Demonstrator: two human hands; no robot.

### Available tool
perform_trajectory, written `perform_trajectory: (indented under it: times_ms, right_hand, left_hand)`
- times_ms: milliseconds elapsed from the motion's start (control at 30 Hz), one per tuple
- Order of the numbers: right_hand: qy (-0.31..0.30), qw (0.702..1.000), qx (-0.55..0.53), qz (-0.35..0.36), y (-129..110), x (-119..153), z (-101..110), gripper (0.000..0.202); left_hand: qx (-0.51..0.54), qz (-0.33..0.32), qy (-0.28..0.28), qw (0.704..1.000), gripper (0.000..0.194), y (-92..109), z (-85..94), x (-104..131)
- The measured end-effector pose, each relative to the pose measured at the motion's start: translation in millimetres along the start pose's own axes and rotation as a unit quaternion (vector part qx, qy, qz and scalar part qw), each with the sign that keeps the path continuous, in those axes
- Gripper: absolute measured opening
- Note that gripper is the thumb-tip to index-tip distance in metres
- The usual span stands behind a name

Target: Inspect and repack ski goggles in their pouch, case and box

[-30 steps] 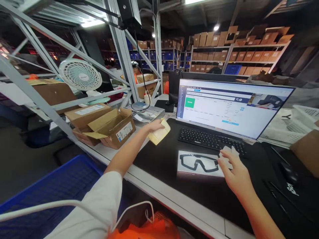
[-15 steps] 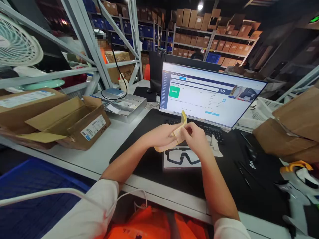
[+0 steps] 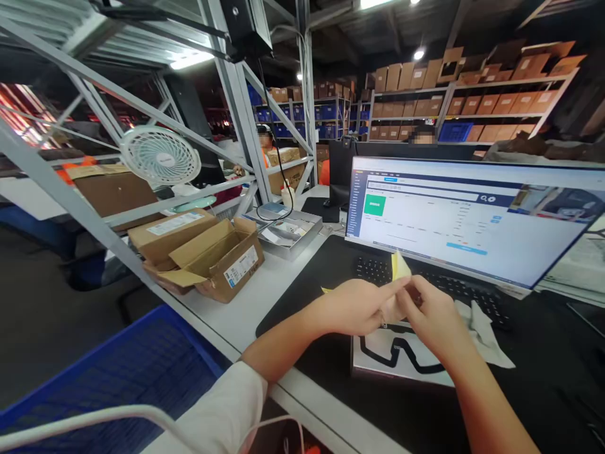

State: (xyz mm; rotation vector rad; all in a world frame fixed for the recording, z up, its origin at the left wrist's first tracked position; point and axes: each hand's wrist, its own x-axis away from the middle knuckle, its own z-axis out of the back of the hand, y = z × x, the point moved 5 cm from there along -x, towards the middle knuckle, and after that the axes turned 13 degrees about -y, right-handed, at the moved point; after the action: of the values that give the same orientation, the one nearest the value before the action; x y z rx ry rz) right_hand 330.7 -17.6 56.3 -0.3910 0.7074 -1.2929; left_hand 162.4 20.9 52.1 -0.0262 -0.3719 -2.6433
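Warehouse desk (image 3: pixel 283 274), black mat (image 3: pixel 324 260): I see remotely the left hand (image 3: pixel 353 308) and right hand (image 3: pixel 433 310), grips narrow, holding a yellow-edged paper (image 3: pixel 401 266) by the far edge of the glasses-printed box (image 3: pixel 401 369) (lying flat); handling looks unfinished, both hands being occupied.

A bent yellowish paper (image 3: pixel 400 268), partly hidden, is held one end up near a box (image 3: pixel 401 364) picturing glasses

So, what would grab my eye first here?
Probably the big lit monitor behind the keyboard. Before it, the left hand and right hand meet at a yellow-edged paper, over a box picturing eyewear. Off to the left, an open carton sits on the pale tabletop.
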Motion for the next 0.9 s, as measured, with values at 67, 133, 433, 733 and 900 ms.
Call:
perform_trajectory:
  times_ms: [67,133,433,733,900]
  right_hand:
    - [0.017,1.0,0.007,0.0,0,2,4,0.03]
    - [0.016,1.0,0.012,-0.006,1,3,8,0.029]
    - [-0.015,0.999,0.032,-0.037,7,1,19,0.028]
    - [-0.039,0.995,0.024,-0.09,4,2,24,0.019]
    - [-0.052,0.992,0.02,-0.111,0,3,24,0.021]
  left_hand:
    - [-0.013,-0.005,0.009,1.0,0.096,3,0.5,-1]
    - [-0.013,-0.011,0.019,1.0,0.098,4,0.0,-4]
    - [0.027,-0.039,0.051,0.998,0.096,6,-7.7,-12]
    - [0.034,-0.048,0.055,0.997,0.092,-1,-9.9,-13]
    - [0.028,-0.051,0.053,0.997,0.094,1,-9.6,-12]
